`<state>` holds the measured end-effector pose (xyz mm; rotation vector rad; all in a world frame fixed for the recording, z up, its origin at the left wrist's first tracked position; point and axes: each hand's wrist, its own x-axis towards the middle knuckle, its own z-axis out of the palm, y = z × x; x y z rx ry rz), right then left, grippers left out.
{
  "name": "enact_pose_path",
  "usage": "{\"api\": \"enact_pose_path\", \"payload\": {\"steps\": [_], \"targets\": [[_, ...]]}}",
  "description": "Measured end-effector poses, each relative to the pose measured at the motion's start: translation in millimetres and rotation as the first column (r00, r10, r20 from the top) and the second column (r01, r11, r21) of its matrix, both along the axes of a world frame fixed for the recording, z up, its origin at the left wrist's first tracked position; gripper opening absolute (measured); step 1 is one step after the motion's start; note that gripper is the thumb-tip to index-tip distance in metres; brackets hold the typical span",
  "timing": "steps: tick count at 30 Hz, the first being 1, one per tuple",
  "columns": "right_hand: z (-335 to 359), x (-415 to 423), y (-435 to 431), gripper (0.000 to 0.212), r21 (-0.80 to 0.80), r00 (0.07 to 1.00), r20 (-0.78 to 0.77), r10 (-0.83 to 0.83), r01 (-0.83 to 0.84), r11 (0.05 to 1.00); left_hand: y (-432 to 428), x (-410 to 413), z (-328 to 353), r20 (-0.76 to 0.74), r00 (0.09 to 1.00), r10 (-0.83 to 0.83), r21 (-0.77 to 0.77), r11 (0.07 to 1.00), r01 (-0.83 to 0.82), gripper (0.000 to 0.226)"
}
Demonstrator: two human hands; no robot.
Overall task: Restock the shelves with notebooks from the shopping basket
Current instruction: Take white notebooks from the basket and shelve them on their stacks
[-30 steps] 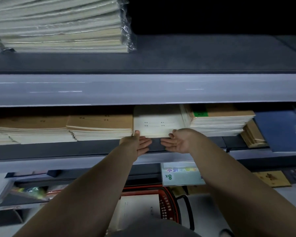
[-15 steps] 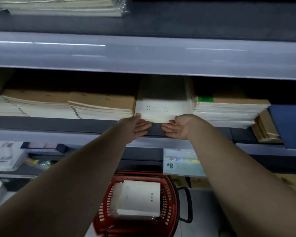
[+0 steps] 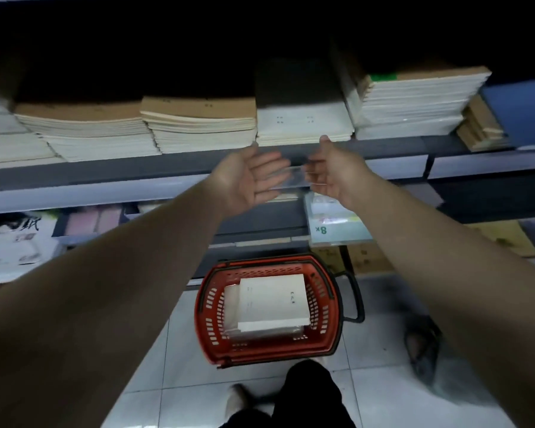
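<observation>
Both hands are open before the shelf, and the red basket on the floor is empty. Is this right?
Not quite: the head view shows the red basket holds a pile of notebooks. The left hand and right hand are open.

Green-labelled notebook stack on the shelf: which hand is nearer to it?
Right. The right hand sits below and left of the green-labelled stack; the left hand lies farther left, beyond the right hand.
</observation>
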<state>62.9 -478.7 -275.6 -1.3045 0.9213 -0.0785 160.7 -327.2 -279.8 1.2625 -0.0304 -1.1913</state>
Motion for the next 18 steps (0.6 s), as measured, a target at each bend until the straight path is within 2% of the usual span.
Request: {"api": "enact_pose_path", "payload": {"steps": [4, 9, 15, 18], "targets": [[-28, -23, 33, 0.052, 0.000, 1.000, 0.015, 0.027, -0.027, 1.000, 13, -22, -24, -0.059, 0.994, -0.095, -0.033, 0.995, 0.093, 0.056], [-83, -53, 71, 0.064, 0.044, 0.991, -0.129, -0.018, 0.024, 0.999, 34, -49, -79, -0.151, 0.979, -0.138, 0.069, 0.986, 0.149, 0.071], [-157, -78, 85, 0.064, 0.067, 0.950, -0.306, -0.059, 0.083, 0.994, 52, -63, -149, -0.244, 0.964, -0.102, 0.122, 0.983, 0.135, 0.078], [-198, -82, 86, 0.060, 0.009, 0.943, -0.333, -0.019, 0.023, 1.000, 60, -62, -185, -0.258, 0.964, -0.068, 0.157, 0.981, 0.111, 0.075]]}}
